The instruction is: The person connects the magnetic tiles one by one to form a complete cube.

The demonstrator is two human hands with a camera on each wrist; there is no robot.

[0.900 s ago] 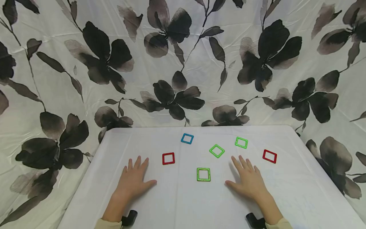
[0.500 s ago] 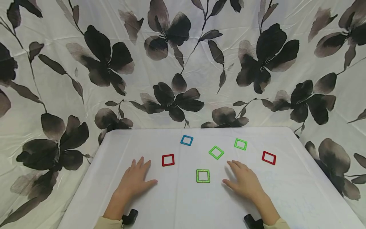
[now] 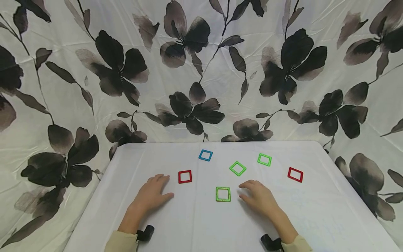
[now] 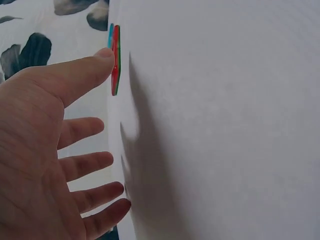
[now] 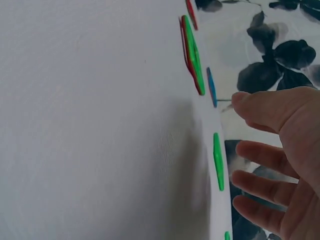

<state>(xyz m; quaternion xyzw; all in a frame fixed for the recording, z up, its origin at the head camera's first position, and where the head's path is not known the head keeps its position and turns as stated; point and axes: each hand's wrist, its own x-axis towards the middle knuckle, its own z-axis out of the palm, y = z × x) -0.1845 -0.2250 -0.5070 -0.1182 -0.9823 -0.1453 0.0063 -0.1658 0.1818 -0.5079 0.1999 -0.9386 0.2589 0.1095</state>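
1. Since the earlier frame, the right hand (image 3: pixel 259 198) has shifted inward, nearer the nearest green square (image 3: pixel 223 200); the left hand (image 3: pixel 151 193) has drawn its fingers in slightly.
2. The nearest green square lies flat on the tabletop (image 3: pixel 195 227), between the hands, just beyond the right thumb's reach.
3. Both hands are empty, fingers relaxed and parted.
4. A low approach, pinching opposite edges between thumb and forefinger, would probably lift the thin frame cleanly.
5. No brand, label or writing is legible.

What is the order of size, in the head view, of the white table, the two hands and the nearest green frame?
Largest first:
1. White table
2. Left hand and right hand: too alike to rank
3. Nearest green frame
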